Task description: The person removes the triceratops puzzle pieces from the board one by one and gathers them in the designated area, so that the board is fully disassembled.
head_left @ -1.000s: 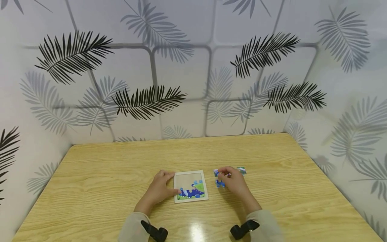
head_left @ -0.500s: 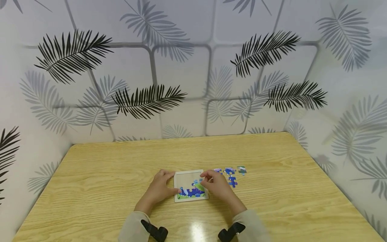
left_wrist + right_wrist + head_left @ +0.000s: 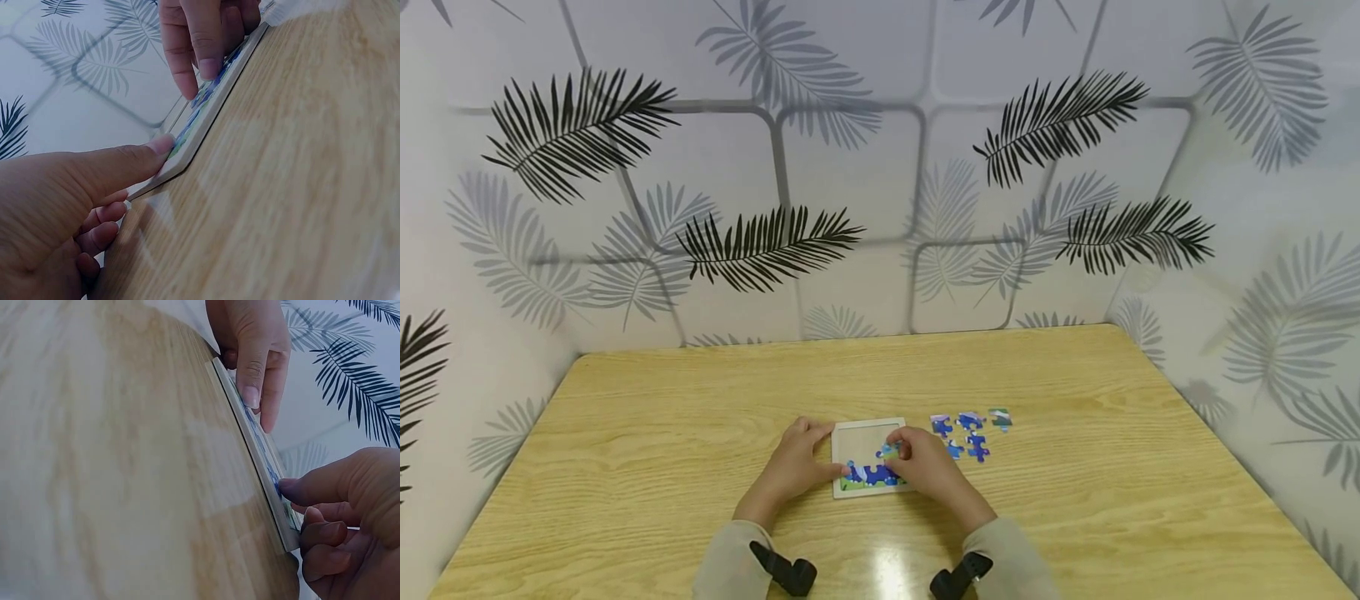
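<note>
A square wooden puzzle frame [image 3: 868, 423] lies on the table, partly filled with jigsaw pieces in blue and green. My left hand [image 3: 795, 463] grips its left edge, thumb on the lower left corner and fingers along the upper left side. Over the frame's right half, my right hand [image 3: 927, 467] has thumb and index finger at a green and light-blue puzzle piece [image 3: 890, 451], apparently pinching it; the fingers hide part of it. In the right wrist view the right thumb [image 3: 297, 487] touches the puzzle surface. The frame's upper part shows bare wood.
Several loose puzzle pieces [image 3: 977, 447] lie on the wooden table [image 3: 700, 408] right of the frame, including a greenish piece [image 3: 1000, 419] farthest right. A patterned wall [image 3: 850, 292] stands behind the table's far edge.
My right hand has moved left from the loose pieces to the right half of the frame, uncovering those pieces. My left hand keeps its grip on the frame.
</note>
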### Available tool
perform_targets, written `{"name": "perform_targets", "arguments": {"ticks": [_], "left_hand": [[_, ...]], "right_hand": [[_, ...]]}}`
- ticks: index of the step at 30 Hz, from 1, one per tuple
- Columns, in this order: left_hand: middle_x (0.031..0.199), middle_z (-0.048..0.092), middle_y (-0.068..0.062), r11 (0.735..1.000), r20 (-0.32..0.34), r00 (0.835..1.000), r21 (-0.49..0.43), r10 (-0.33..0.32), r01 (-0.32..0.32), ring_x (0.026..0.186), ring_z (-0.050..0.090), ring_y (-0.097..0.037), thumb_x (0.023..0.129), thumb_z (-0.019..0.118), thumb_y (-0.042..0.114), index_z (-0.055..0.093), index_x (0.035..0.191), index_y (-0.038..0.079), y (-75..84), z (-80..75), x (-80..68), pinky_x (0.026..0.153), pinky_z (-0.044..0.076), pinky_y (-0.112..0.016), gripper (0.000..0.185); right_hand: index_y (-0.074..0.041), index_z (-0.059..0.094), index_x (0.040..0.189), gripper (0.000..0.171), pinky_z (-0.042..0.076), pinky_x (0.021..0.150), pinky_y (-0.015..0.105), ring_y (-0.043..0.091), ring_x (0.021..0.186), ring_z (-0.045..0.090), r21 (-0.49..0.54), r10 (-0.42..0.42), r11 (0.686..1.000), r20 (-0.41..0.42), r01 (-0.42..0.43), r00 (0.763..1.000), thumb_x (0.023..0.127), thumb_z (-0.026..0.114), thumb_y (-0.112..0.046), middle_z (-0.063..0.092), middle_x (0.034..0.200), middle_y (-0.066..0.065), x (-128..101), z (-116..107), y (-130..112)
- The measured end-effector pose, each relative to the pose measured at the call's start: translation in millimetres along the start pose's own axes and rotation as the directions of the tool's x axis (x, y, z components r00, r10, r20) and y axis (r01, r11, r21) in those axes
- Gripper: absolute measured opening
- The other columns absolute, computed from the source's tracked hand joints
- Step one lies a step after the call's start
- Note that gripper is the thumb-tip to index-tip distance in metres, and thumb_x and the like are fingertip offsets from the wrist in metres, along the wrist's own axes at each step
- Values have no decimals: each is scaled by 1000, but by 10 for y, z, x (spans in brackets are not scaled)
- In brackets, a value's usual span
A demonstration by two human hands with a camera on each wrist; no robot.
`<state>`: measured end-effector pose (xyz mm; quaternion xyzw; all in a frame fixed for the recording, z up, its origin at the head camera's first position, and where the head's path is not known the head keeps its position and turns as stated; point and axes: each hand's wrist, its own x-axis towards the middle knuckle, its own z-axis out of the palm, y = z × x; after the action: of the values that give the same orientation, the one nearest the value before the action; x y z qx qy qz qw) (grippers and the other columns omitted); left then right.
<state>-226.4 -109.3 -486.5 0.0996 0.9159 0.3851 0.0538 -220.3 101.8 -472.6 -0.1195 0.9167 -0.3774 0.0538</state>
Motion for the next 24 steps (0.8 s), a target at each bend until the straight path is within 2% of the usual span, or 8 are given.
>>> {"name": "perform_targets", "arguments": {"ticks": [7,11,19,24], "left_hand": [[104,42,-1,1000,9,1000,11,-2,2,99,38,-20,70,75,35,48,130,6,6,-2,4,89,36,-39,72],[103,42,-1,1000,8,1000,13,-5,5,97,38,-20,70,76,34,48,130,6,1,-7,2,87,36,-38,72],[102,42,-1,1000,2,1000,14,0,0,97,38,-20,69,76,34,48,130,6,-5,-5,3,86,36,-38,73],[101,41,-1,1000,4,1000,13,5,-5,96,38,-20,69,76,35,48,130,6,-8,-6,6,85,36,-38,73]], "right_hand": [[-6,60,99,20,33,53,24,14,61,41,-60,-1,998,16,2,1000,81,66,-14,46,70,2,16,-14,-19],[-7,56,99,22,34,55,26,15,65,42,-81,0,997,25,2,1000,80,67,-14,45,75,3,27,-7,-34],[-13,51,97,25,38,59,29,20,72,45,-115,23,993,-27,-26,999,80,69,-16,39,97,10,-11,20,-69],[-14,50,97,25,41,66,31,19,77,45,-145,24,989,-36,-28,999,79,69,-17,43,95,6,-20,17,-84]]}}
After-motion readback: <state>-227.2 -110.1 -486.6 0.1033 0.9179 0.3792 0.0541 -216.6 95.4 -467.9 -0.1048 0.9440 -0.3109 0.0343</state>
